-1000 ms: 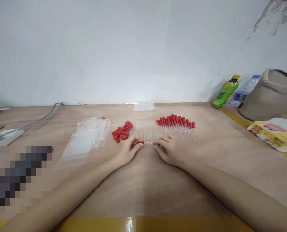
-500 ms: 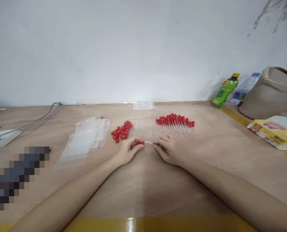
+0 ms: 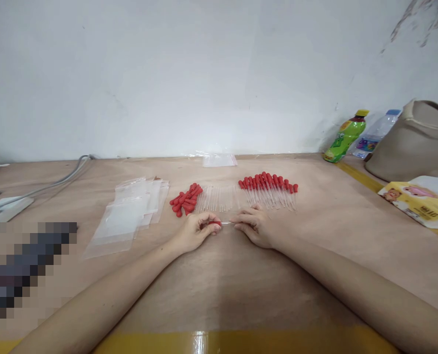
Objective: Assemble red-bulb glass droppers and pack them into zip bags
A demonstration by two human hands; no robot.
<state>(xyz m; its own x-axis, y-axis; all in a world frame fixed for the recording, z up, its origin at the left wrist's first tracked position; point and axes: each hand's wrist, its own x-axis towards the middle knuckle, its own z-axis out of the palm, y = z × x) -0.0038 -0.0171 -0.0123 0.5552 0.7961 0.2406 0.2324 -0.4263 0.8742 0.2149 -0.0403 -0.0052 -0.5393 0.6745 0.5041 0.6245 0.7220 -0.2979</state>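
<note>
Red bulb (image 3: 215, 223): pinched in our left hand (image 3: 197, 232)
Clear tube (image 3: 226, 223): between our hands, our right hand (image 3: 256, 227) keeping a closed grip on its other end
Joint: we seem to be fitting them; depth unclear
Push: calls for straight alignment, we judge

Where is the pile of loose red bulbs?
In the head view, the pile of loose red bulbs lies just left of centre, between the clear plastic bags and the row of clear tubes, just beyond the left hand.

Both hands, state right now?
Left hand: closed, holding a red rubber bulb.
Right hand: closed, holding a clear tube whose other end meets the bulb.
</note>
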